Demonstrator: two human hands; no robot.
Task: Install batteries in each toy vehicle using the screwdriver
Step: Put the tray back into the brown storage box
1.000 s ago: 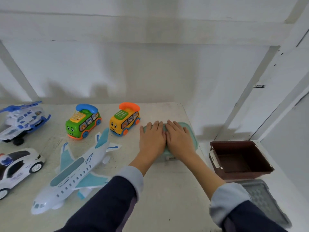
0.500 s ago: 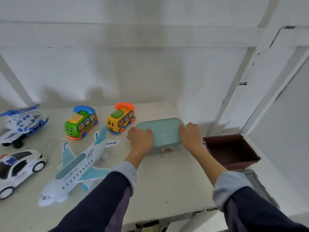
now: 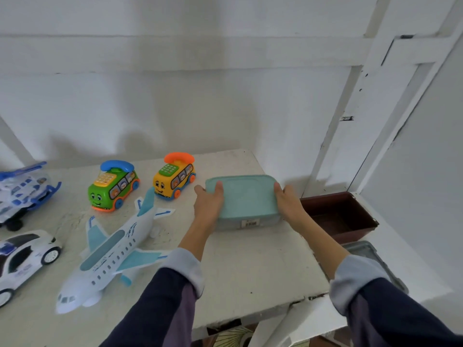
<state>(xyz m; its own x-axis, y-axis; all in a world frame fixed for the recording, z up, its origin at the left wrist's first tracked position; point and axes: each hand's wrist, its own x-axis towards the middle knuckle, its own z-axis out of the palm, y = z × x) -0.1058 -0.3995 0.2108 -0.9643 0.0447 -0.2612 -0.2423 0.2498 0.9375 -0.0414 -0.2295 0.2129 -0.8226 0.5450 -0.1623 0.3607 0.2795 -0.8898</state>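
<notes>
Table (image 3: pixel 250 266): it carries everything; its near edge looks chipped, so I would keep the work well back from it.
Plane (image 3: pixel 110 249): the biggest toy, lying diagonally at the near left, nose toward me.
Helicopter (image 3: pixel 22 191): far left, partly cut off by the frame.
Car (image 3: pixel 22 256): white, near left, also partly out of frame.
Box (image 3: pixel 244 199): teal, lidded, far right on the table, just right of the yellow bus. Screwdriver and batteries are not in view; I guess they are inside.
Brown tub (image 3: pixel 338 216): off the table's right edge, beyond my right wrist, seemingly empty.
Green bus (image 3: pixel 112 189): far side, between helicopter and yellow bus.
Yellow bus (image 3: pixel 174 177): far side, close to my left hand.
Left hand (image 3: pixel 209 204): clasps the box's left end, thumb over the lid, fingers down the side.
Right hand (image 3: pixel 288 201): clasps the box's right end; thumb on the lid edge, the other fingers hidden behind.
Step in hand: opening the box, I judge, before any vehicle gets touched.
Doing it well: pin the base with my fingers, lift the lid rim with both thumbs evenly, keep the box flat so nothing spills, and mind my left knuckles do not nudge the yellow bus.
</notes>
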